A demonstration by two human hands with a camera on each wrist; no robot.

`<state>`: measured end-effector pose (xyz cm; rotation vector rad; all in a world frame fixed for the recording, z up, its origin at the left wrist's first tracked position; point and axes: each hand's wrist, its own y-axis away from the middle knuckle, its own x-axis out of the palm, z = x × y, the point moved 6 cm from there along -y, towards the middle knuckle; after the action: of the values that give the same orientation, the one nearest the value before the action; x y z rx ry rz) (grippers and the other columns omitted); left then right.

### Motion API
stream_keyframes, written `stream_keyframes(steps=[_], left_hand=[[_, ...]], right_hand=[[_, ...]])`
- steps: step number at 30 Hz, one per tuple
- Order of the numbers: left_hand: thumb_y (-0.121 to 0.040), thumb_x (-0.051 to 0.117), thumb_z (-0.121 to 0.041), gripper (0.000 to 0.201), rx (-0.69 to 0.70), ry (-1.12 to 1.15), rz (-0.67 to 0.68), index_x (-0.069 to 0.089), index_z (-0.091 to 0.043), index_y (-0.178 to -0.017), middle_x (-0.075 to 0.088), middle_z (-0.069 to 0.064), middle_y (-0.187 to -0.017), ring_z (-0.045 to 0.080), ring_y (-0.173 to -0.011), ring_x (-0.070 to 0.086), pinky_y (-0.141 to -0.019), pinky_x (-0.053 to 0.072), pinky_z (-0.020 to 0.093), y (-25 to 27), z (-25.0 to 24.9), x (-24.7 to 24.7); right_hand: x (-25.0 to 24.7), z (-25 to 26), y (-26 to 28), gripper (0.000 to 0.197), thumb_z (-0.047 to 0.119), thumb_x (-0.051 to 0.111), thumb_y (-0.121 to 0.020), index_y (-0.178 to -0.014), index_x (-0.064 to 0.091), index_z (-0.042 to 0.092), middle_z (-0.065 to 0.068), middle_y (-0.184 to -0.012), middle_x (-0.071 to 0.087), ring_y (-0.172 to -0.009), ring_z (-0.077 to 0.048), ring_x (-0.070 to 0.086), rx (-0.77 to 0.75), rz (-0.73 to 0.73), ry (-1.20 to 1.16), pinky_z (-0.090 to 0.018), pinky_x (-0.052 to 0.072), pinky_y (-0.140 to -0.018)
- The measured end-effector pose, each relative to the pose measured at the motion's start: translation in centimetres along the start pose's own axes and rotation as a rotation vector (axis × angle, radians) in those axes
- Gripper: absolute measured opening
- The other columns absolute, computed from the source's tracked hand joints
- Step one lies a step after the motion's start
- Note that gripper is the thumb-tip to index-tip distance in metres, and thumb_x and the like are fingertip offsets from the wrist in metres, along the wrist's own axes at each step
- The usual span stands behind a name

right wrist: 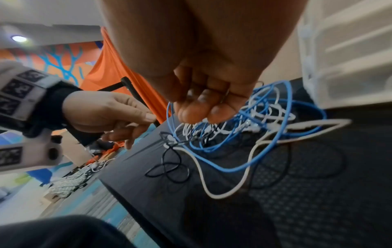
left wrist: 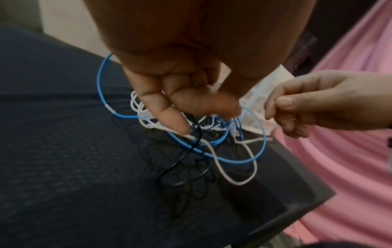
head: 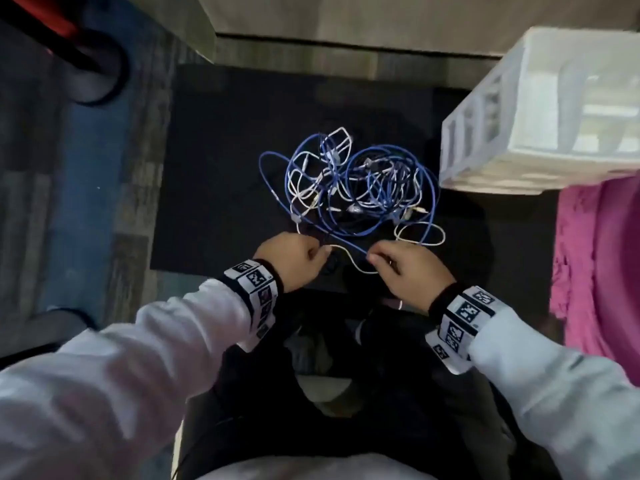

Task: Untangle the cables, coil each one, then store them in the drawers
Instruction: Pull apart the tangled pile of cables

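Note:
A tangle of cables (head: 349, 181) in blue, white and thin black lies on a dark mat (head: 225, 168). Both hands hover at its near edge. My left hand (head: 320, 251) has its fingers curled and pinches one end of a slack white cable (head: 351, 261). My right hand (head: 375, 261) pinches the same cable a short way along. The left wrist view shows that white cable (left wrist: 220, 172) hanging in a loop below my left hand (left wrist: 191, 114), beside a thin black cable (left wrist: 180, 161). The right wrist view shows my right hand (right wrist: 201, 112) curled above the blue loops (right wrist: 212, 164).
A white plastic drawer unit (head: 540, 109) stands at the mat's far right corner. Pink cloth (head: 602, 258) lies to the right of the mat. Carpet and a chair base (head: 97, 74) are on the left. My knees are just below the hands.

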<state>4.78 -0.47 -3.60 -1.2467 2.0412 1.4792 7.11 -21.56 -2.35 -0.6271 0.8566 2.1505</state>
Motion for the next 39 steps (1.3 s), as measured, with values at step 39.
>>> stream_keyframes(steps=[39], left_hand=[[-0.096,0.068,-0.032,0.025,0.471,0.497,-0.790,0.068,-0.013,-0.079,0.044,-0.014,-0.054,0.003,-0.052,0.039,-0.054,0.035,0.017,4.6,2.7,-2.7]], right_hand=[[0.0,0.2,6.1,0.025,0.018,0.053,-0.106,-0.086,0.065,0.009,-0.004,-0.067,0.060,-0.061,-0.015,0.057,-0.291,-0.520,-1.182,-0.030,0.048,-0.067]])
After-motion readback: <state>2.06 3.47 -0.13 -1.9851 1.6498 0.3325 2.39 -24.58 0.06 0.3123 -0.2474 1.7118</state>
